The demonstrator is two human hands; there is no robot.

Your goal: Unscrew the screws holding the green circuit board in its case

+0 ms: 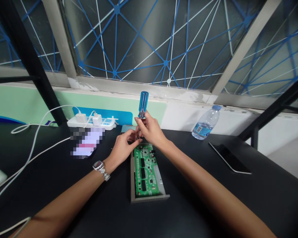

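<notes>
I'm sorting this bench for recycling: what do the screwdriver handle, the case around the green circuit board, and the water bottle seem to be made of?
The screwdriver handle looks like glossy translucent blue plastic, with light passing through it. The case looks like thin grey sheet metal, judging by its folded matte edges, though paint can't be ruled out. The water bottle looks like thin clear plastic, being see-through and ribbed.

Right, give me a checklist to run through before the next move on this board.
Blue-handled screwdriver gripped in right hand: ok.
Left hand steadying the shaft: cannot tell, the fingers overlap it.
Screwdriver tip seated on a screw: cannot tell, the hands hide it.
Green circuit board sitting in grey metal tray: ok.
Water bottle apart from the board: ok.
Board disconnected from power: cannot tell, its far end is hidden.
</notes>
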